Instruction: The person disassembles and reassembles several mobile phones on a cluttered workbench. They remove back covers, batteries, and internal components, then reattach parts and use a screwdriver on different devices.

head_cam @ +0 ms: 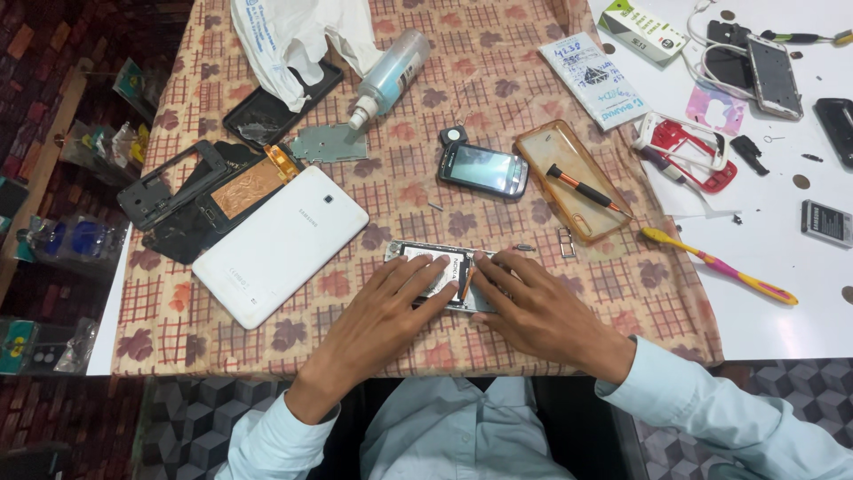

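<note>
Both of your hands rest on an opened phone [442, 276] that lies flat on the patterned cloth near the front edge of the tabletop [293, 351], about midway along it. Your left hand [382, 316] lies palm down with its fingers spread across the left part of the phone, pressing it to the cloth rather than closing around it. Your right hand [533, 311] covers the phone's right end, fingers drawn together with the tips touching the phone's inner face; whether they pinch a small tool or part cannot be told. Just left of your left hand lies a white tablet [280, 244], face down and set at a slant. Beyond it, toward the left edge, sit a dark frame [164, 191] and a panel with copper foil [251, 187]. Farther back, toward the middle, a small dark phone [484, 169] lies screen up, and beside it an amber phone case [573, 182] holds a screwdriver [582, 188] with an orange and black handle. A plastic bottle [391, 76] lies on its side near the back edge. Near the right side, on the bare white tabletop, lies a yellow and pink toothbrush [720, 265].
</note>
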